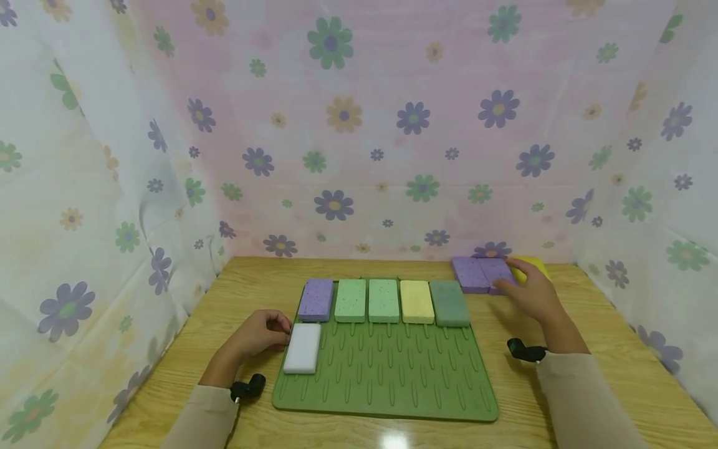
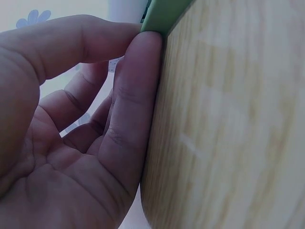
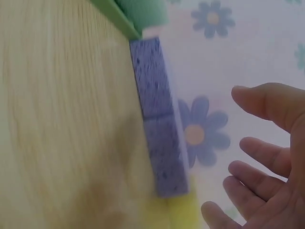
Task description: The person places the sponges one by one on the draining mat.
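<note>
My left hand [image 1: 259, 333] is at the left edge of a green ridged mat [image 1: 392, 374]. In the left wrist view, the thumb and a finger of that hand [image 2: 90, 109] meet at the mat's edge [image 2: 164, 16] and pinch it, low against the table. Just right of these fingertips, a white sponge block [image 1: 303, 348] lies on the mat. My right hand [image 1: 533, 290] hovers with spread fingers over two purple sponges [image 1: 471, 274] at the back right. In the right wrist view, a gap shows between this hand [image 3: 267, 157] and the purple sponges [image 3: 159, 114].
Along the mat's back row lie a purple sponge [image 1: 316, 299], two light green ones [image 1: 350, 300], a pale yellow one [image 1: 417, 302] and a dark green one [image 1: 450, 304]. A bright yellow sponge [image 1: 533, 265] is partly behind my right hand. Flowered cloth [image 1: 359, 156] surrounds the wooden table [image 1: 224, 287].
</note>
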A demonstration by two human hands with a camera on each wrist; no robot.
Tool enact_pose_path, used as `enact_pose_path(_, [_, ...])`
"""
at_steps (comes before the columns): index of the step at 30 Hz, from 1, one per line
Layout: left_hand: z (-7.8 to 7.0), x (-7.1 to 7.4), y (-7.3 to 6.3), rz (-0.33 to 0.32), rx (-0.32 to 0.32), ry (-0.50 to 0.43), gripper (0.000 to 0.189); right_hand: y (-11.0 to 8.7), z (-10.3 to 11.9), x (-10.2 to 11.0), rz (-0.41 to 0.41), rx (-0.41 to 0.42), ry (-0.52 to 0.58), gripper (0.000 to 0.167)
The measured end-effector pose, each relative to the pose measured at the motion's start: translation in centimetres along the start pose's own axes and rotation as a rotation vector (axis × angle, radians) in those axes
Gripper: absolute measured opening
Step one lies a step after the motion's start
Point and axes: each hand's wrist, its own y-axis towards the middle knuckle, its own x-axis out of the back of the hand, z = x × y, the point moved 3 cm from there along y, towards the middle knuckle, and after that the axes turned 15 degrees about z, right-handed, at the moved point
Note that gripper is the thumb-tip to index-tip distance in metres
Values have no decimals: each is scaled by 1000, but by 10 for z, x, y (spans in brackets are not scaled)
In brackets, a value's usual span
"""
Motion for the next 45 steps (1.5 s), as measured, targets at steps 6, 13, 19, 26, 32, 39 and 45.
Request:
enact_pose_path(6, [0, 0, 0, 1, 2, -3, 18, -2, -24, 9, 8, -99, 18, 94])
enact_pose_path(13, [0, 1, 0, -3, 3, -1, 19, -11, -41, 13, 25, -154, 87, 95])
enact_pose_path(19, [0, 1, 0, -4, 5, -13, 21, -15, -50, 15, 98, -159, 78, 95])
enact_pose_path(26, [-2, -1, 1, -1, -2, -15, 21, -24, -55, 21, 165, -204, -19, 98])
enact_pose_path(32, [-1, 0, 1, 0, -1, -6, 20, -30, -53, 24, 130, -145, -145, 92])
enact_pose_path(39, [-1, 1, 0, 4, -1, -1, 20, -33, -52, 22, 104, -137, -216, 85])
enact_pose_path(45, [-1, 1, 0, 2, -4, 10, 20, -33, -46, 20, 135, -124, -147, 84])
